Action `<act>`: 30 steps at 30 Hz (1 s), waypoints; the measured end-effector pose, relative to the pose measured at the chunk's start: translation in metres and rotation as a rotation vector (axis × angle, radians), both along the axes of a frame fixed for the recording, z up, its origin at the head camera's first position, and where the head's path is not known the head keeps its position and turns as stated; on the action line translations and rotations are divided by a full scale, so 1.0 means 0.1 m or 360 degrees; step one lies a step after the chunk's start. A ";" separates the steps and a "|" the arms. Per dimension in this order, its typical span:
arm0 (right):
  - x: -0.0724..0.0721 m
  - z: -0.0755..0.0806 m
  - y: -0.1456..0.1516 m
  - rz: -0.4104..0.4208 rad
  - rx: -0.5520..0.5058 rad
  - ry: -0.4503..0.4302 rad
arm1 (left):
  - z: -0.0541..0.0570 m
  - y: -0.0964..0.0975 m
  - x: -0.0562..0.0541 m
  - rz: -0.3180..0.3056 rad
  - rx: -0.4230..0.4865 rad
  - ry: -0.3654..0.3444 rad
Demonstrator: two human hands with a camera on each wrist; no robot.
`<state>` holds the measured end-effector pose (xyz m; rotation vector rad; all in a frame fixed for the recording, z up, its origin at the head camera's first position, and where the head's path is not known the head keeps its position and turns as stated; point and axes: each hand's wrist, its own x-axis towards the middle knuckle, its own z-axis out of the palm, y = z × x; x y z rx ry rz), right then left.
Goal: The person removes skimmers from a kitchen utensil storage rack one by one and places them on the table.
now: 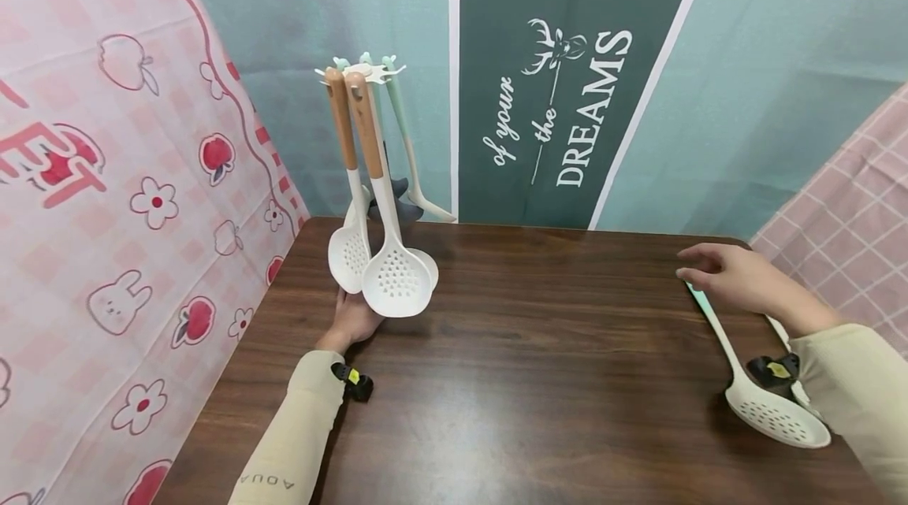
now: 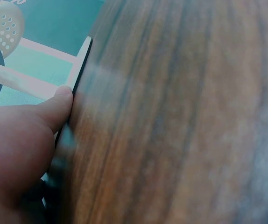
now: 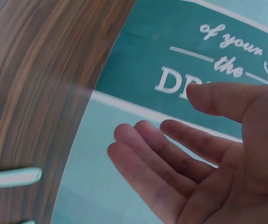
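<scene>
On the left of the table stands a white utensil rack (image 1: 372,73), hung with slotted ladles (image 1: 397,282) that have brown handles, and mint-handled utensils (image 1: 404,127) behind. My left hand (image 1: 356,321) is low at the rack, partly behind the ladle heads. In the left wrist view its thumb presses on the rack's white base (image 2: 81,58); the other fingers are hidden. Over at the right, my right hand (image 1: 741,278) hovers with loosely bent fingers, nothing between them. Just below it lies a white skimmer (image 1: 776,416), its mint handle end near the fingertips.
A second pale utensil (image 1: 779,329) lies beside the skimmer, mostly covered by the right wrist. The brown wooden table (image 1: 539,379) ends at a teal cloth backdrop (image 1: 539,198) with lettering. A pink patterned cloth (image 1: 177,253) hangs along the left side, another pink cloth (image 1: 851,229) at the right.
</scene>
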<state>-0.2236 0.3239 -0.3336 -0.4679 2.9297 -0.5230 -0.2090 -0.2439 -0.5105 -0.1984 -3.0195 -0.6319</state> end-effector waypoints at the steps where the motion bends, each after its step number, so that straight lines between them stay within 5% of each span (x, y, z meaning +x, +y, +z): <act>1: -0.01 0.00 -0.05 0.0000 -0.0010 0.0019 | 0.00 0.00 0.00 -0.0004 -0.0001 0.0000; 16: -0.14 0.10 -0.77 0.0008 -0.0445 0.0357 | 0.03 0.02 0.01 -0.0006 0.0016 0.0047; 30: -0.26 0.15 -1.32 0.0030 -0.0870 0.0347 | 0.00 0.01 0.00 0.0015 0.0048 -0.0025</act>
